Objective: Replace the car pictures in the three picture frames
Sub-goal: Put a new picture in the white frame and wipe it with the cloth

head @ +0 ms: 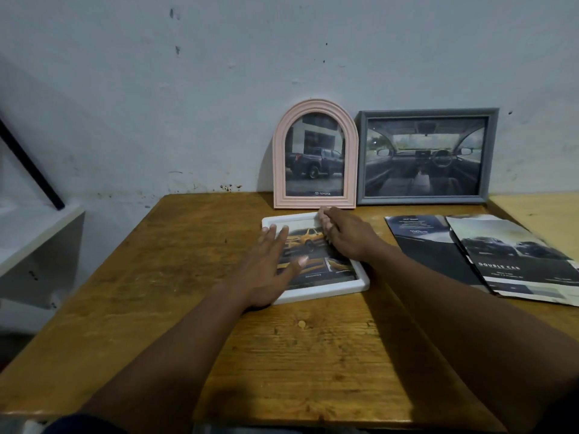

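A white rectangular frame (pixel 326 292) lies flat on the wooden table (pixel 175 277), holding a picture of yellow cars (pixel 308 242). My left hand (pixel 269 264) rests flat on its left side, fingers spread. My right hand (pixel 346 236) lies on its right side, fingertips at the far rim; whether it grips the rim is unclear. Behind, a pink arched frame (pixel 315 155) with a dark pickup picture and a grey rectangular frame (pixel 426 156) with a car-interior picture lean upright against the wall. Two loose dark car pictures (pixel 488 255) lie overlapping at the right.
A white shelf (pixel 37 236) stands left of the table, with a black bar (pixel 28 164) leaning over it. A lighter wooden surface (pixel 539 214) adjoins the table at the far right. The wall rises directly behind the frames.
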